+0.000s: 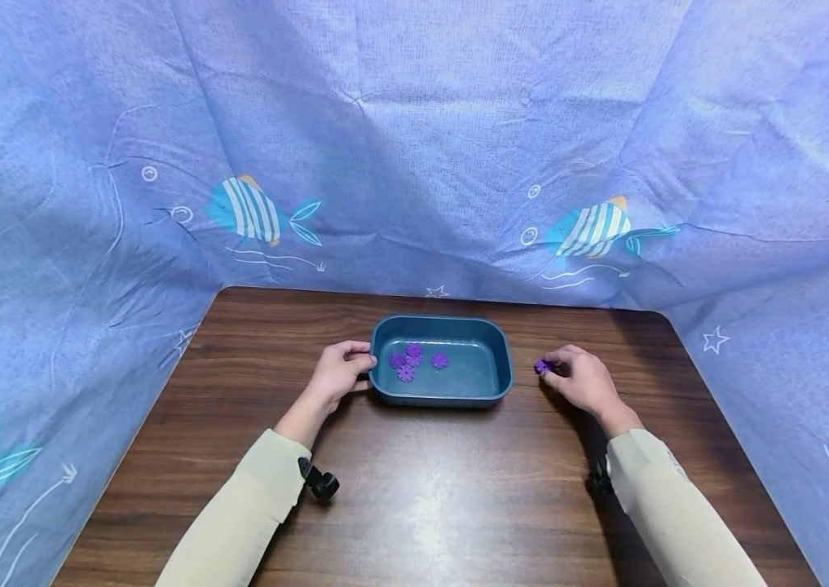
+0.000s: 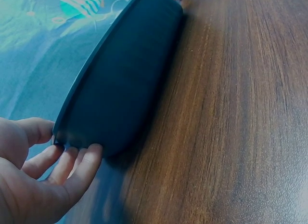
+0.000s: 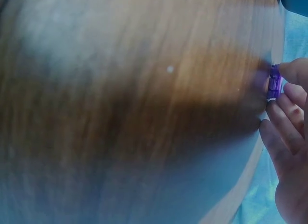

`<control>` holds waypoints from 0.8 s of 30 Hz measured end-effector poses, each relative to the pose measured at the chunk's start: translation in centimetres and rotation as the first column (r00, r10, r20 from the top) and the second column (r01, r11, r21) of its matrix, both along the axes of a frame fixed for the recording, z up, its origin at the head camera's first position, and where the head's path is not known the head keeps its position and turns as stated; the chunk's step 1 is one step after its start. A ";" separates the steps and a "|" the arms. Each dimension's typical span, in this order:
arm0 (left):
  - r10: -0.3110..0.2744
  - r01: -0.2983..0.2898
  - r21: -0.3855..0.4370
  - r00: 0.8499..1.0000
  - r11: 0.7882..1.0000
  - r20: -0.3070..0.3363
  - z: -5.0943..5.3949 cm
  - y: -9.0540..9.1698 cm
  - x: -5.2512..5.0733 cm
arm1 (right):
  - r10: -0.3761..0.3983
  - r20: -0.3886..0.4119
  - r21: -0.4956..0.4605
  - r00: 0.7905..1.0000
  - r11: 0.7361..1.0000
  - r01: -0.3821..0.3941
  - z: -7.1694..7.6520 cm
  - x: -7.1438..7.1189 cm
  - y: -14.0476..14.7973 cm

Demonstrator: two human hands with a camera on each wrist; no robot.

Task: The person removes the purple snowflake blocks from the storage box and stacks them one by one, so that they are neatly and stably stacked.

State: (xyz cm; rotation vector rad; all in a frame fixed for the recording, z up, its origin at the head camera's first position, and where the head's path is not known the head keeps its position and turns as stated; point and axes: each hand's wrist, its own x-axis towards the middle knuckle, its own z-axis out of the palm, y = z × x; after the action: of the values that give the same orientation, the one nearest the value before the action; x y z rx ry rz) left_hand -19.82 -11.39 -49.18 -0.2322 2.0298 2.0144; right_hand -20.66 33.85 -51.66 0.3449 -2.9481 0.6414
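Note:
A dark teal, rounded rectangular plastic bin [image 1: 473, 398] stands on the table. Several flat purple notched discs [image 1: 439, 360] lie on its floor, most of them grouped toward the left. My left hand [image 1: 336, 375] grips the bin's left end, thumb at the rim and fingers against the outer wall; the left wrist view shows this wall [image 2: 115, 84] close up. To the right of the bin, my right hand [image 1: 588, 381] pinches purple notched plastic [image 3: 274, 83] between thumb and fingers, low over the tabletop. Whether that is one disc or more I cannot tell.
The dark wood-grain table [image 1: 429, 489] has rounded far corners. Behind it and at both sides hangs a blue cloth [image 1: 421, 163] printed with fish. A black strap device [image 1: 320, 481] sits on the left wrist, another on the right.

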 end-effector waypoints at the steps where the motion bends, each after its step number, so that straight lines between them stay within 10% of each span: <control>1: 0.000 0.000 -0.001 1.000 1.000 0.001 0.0 0.0 0.0 | 0.001 0.005 -0.003 1.000 1.000 -0.001 0.0 0.0 0.0; 24: -0.004 0.004 -0.001 1.000 1.000 -0.002 -0.1 -0.1 -0.1 | 0.157 -0.043 -0.151 0.987 0.975 -0.162 4.6 -2.2 -3.9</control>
State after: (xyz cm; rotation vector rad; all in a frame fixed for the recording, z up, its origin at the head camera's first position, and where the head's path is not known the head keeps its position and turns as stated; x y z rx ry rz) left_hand -19.91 -11.46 -49.31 -0.2259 2.0314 2.0117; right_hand -22.89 29.92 -47.04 0.5745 -2.8382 0.8692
